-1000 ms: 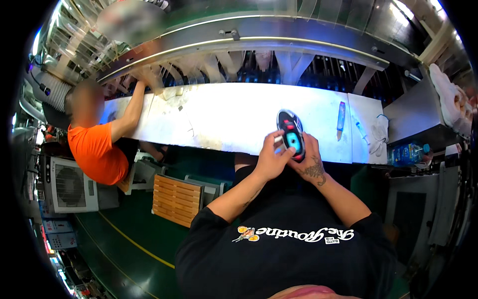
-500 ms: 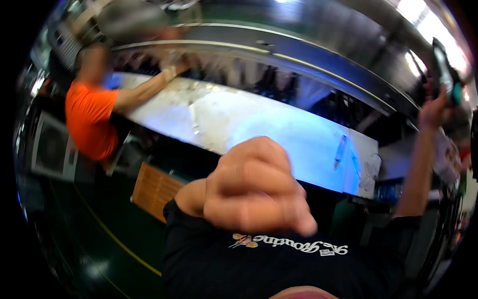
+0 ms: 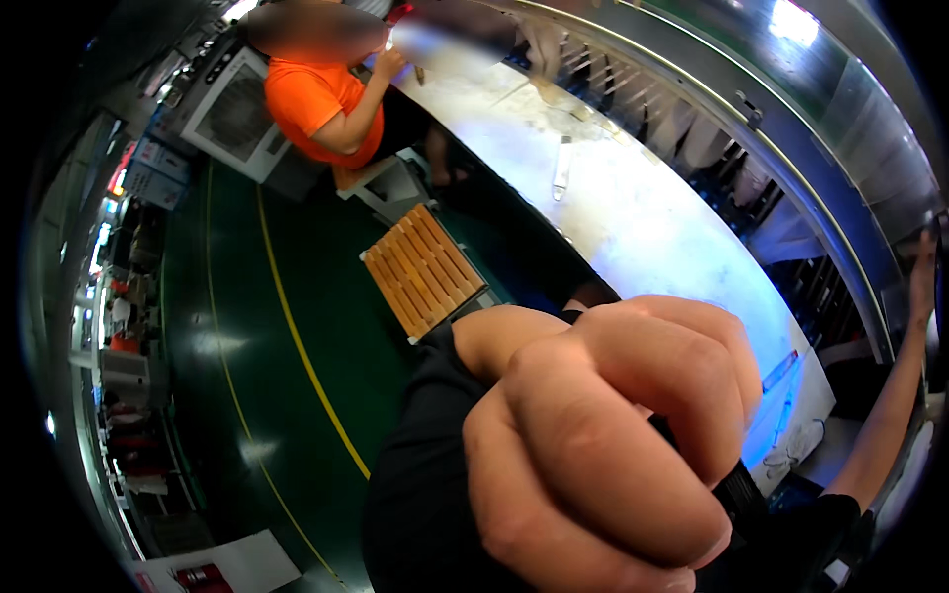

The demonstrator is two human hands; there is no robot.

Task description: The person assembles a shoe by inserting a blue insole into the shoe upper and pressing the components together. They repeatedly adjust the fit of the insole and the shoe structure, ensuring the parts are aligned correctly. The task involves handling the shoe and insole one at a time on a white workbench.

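At the upper left of the frame a person in an orange shirt (image 3: pixel 316 104) was seen seated at the long white desk (image 3: pixel 643 212), with a slatted wooden stool (image 3: pixel 425 269) on the green floor just left of centre. The left hand (image 3: pixel 608 450) filled the lower centre, curled into a fist close to the lens; whether anything was held could not be told. At the right edge the right hand (image 3: pixel 924 277) was raised, its grip hidden. A steadier head would be advised.

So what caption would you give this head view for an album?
Left hand fisted close to the camera, right hand raised at the right edge, above a long white worktable.
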